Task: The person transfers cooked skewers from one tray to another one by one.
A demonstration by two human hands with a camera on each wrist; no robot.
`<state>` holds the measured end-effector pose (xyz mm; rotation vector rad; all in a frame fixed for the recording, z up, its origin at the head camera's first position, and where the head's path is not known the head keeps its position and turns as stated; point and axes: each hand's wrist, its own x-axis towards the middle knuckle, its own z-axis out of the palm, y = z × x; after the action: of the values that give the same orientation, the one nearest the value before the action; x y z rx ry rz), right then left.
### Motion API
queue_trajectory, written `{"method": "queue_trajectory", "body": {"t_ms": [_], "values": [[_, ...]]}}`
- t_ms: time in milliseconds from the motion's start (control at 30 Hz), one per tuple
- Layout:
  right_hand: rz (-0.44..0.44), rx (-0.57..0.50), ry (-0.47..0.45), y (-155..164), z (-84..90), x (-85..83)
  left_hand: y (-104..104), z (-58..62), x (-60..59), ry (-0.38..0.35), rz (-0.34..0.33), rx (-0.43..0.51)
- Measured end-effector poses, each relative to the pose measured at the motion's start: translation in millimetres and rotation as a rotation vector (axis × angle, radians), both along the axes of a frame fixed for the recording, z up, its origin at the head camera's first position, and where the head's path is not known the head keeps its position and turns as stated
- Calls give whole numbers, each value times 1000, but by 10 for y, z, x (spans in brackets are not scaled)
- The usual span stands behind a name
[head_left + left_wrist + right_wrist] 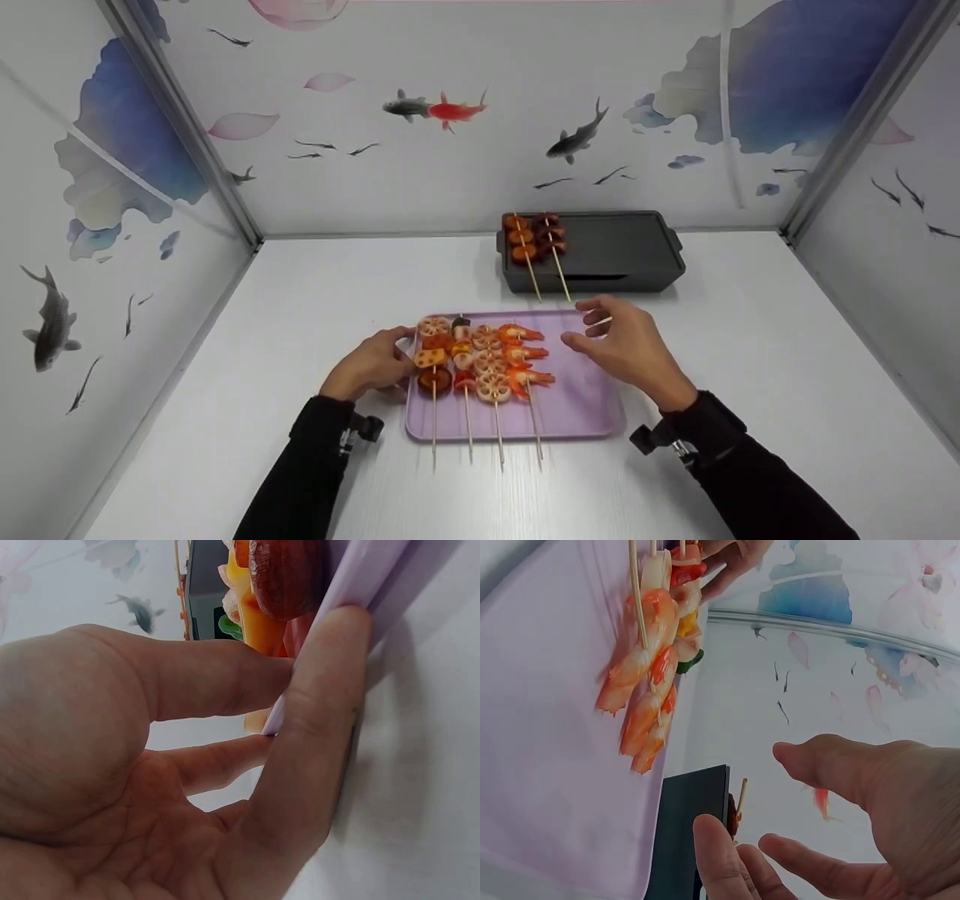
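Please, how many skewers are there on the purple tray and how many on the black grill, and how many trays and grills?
Skewers on the purple tray: 4, such as the shrimp skewer
Skewers on the black grill: 2, such as the left one
Purple trays: 1
Black grills: 1
Total: 8 things

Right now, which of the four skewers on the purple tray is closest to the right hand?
The shrimp skewer, rightmost on the purple tray; the right hand hovers beside it.
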<state>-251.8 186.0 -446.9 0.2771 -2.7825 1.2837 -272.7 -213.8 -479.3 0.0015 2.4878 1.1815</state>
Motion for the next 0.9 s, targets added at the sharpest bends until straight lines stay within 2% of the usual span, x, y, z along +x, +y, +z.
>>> {"method": "queue_trajectory", "body": {"t_ms": [200, 433, 600, 900], "values": [[-14, -8, -23, 69, 39, -89, -1, 3, 5, 0, -8, 8], [0, -72, -58, 92, 71, -232, 8, 6, 6, 8, -10, 1], [5, -86, -59, 86, 64, -337, 1, 6, -2, 2, -6, -17], [9, -102, -47, 66, 74, -542, 4, 16, -1, -25, 10, 17]]}}
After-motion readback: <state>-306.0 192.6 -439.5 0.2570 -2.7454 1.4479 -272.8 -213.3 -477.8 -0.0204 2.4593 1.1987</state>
